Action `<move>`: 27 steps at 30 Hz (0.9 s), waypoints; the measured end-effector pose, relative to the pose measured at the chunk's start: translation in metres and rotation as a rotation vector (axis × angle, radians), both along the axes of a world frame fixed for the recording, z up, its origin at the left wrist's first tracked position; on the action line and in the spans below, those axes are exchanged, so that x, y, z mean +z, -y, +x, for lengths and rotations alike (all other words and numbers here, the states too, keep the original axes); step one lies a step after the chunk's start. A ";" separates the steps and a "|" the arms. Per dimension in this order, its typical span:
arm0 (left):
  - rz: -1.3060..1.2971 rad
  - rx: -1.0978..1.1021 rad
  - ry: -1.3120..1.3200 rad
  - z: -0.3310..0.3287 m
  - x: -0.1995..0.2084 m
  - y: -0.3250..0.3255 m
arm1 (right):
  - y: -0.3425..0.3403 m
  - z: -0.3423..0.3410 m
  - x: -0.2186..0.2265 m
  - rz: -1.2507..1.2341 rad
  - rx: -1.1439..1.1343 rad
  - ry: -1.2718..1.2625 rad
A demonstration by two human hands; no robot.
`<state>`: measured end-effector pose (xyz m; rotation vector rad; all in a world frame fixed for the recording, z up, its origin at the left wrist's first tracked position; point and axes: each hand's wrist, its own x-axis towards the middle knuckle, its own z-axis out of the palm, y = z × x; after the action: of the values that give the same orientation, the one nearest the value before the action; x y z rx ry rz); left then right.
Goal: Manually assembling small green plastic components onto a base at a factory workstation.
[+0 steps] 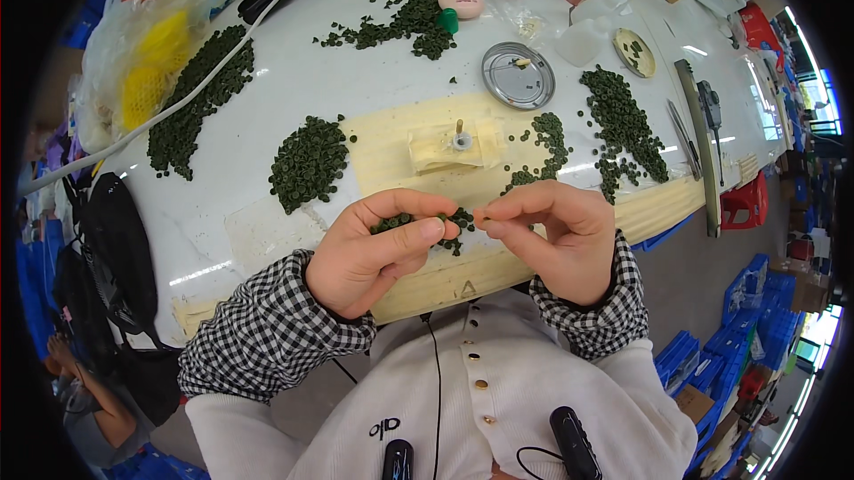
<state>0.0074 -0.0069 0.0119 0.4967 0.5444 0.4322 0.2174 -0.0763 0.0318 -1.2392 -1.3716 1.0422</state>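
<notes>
My left hand [374,253] is curled, with its thumb and forefinger pinched at a small dark green round piece. More such pieces [393,223] show behind its fingers; whether they lie in the palm or on the table I cannot tell. My right hand [569,235] is close by on the right, thumb and forefinger pressed together on something too small to name. Just beyond both hands stands a tape-wrapped block [431,150] with a short upright metal post [462,139]. A loose cluster of green pieces [455,244] lies beneath the fingertips.
Heaps of green pieces lie at the left [310,162], far left [200,97], back [418,22] and right [620,120]. A round metal tin lid [503,87] sits behind the block. Tweezers [684,137] are at the right. A white cable [209,64] crosses the left side.
</notes>
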 end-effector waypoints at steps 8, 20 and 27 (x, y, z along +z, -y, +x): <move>0.165 0.031 -0.137 0.003 0.006 0.002 | -0.006 -0.009 -0.004 0.107 0.033 0.010; 0.279 0.008 -0.230 0.001 0.007 0.002 | -0.007 -0.014 -0.013 0.049 0.076 -0.096; 0.229 -0.009 -0.169 0.002 0.008 0.001 | -0.007 -0.017 -0.015 -0.093 0.066 -0.354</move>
<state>0.0092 -0.0080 0.0194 0.7602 0.6587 0.4494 0.2004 -0.0695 0.0170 -1.0205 -1.1055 1.3143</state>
